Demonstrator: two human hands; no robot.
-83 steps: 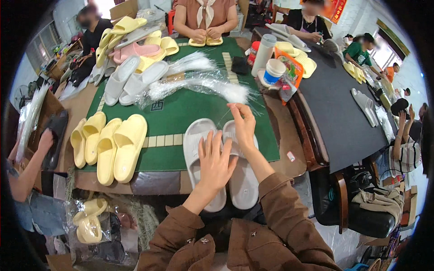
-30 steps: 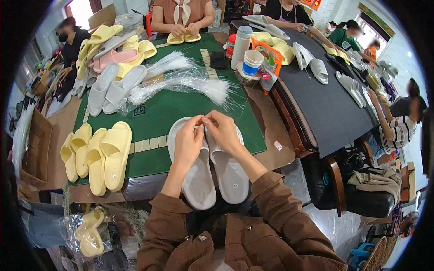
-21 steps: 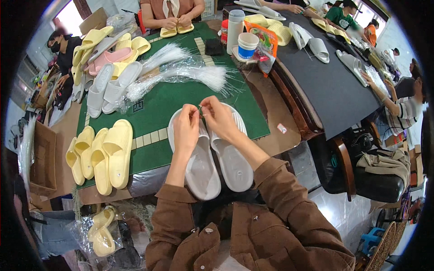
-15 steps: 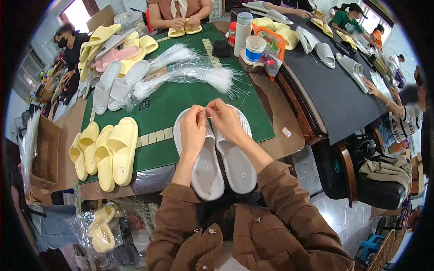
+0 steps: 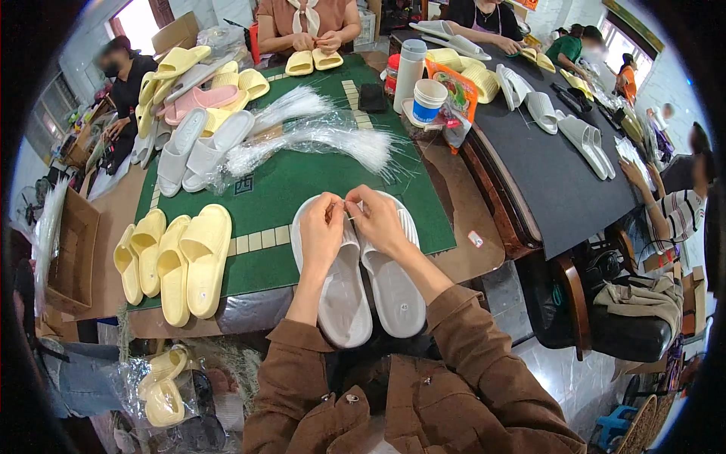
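The left hand [image 5: 321,227] and the right hand [image 5: 376,221] nearly meet, fingertips just beside each other, above the gap between 2 grey slippers [image 5: 344,303]. Both hands are closed in a fine pinch, apparently on a thin pale strand [image 5: 350,218]; only a short bit of it shows, so where its ends run cannot be told. The slippers lie side by side at the near edge of the desk [image 5: 480,257], footbeds up, toes far and heels near.

The step in hand looks like close fingertip work on the strand, by the inner sides of the 2 straps. The next move seems to call for a firm pinch from each hand, small finger movements and slippers close together; so thin a strand could easily slip away.

To the left on the green mat [image 5: 280,198], 4 yellow slippers [image 5: 204,265] lie in a row. Beyond the hands, bundles of clear strands [image 5: 355,147] lie across the mat, partly in plastic film. Far left, 2 light grey slippers [image 5: 183,151] lie beside a pile that includes 1 pink slipper [image 5: 203,103]. Toward the far right stand a grey tumbler [image 5: 410,72] and a white cup with a blue band [image 5: 429,98]. At the far edge, a co-worker's hands [image 5: 327,43] are at 2 yellow slippers. On the right, a dark desk [image 5: 533,174] carries more slippers.
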